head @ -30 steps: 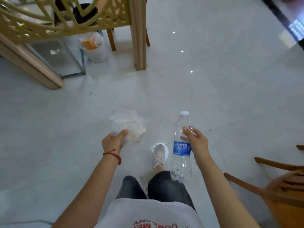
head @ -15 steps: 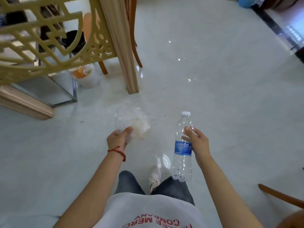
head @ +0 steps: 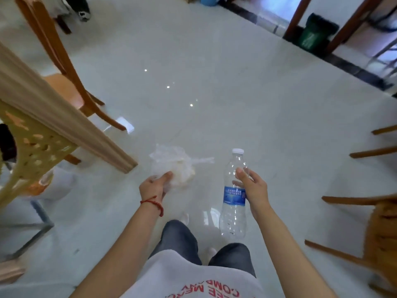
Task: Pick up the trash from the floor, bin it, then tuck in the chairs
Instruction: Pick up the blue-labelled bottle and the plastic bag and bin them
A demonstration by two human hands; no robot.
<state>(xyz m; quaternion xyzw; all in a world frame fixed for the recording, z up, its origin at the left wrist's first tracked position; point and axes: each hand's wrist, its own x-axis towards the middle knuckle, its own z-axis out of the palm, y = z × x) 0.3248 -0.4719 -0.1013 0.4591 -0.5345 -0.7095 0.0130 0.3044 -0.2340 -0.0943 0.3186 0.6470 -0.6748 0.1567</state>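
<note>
My left hand (head: 153, 186) grips a crumpled clear plastic bag (head: 171, 162) held above the pale floor. My right hand (head: 252, 187) holds an empty clear water bottle (head: 234, 203) with a blue label and white cap, upright, fingers curled round its upper part. A white bin lined with a bag holding orange waste (head: 50, 183) stands on the floor at the left, partly hidden behind the table's carved skirt (head: 38, 145). A wooden chair (head: 64, 82) stands by the table at the upper left, and another wooden chair (head: 378, 229) is at the right edge.
The table's pale wooden leg (head: 86, 134) slants across the left, close to my left hand. A metal frame (head: 40, 220) sits low at the left. A green bin (head: 315, 33) stands at the far upper right past a dark floor strip. Open tiled floor lies ahead.
The view has swung up and rightward, so the table and white bin slid toward the left edge and more chairs appeared at the right. Both hands keep their holds on bag and bottle.
</note>
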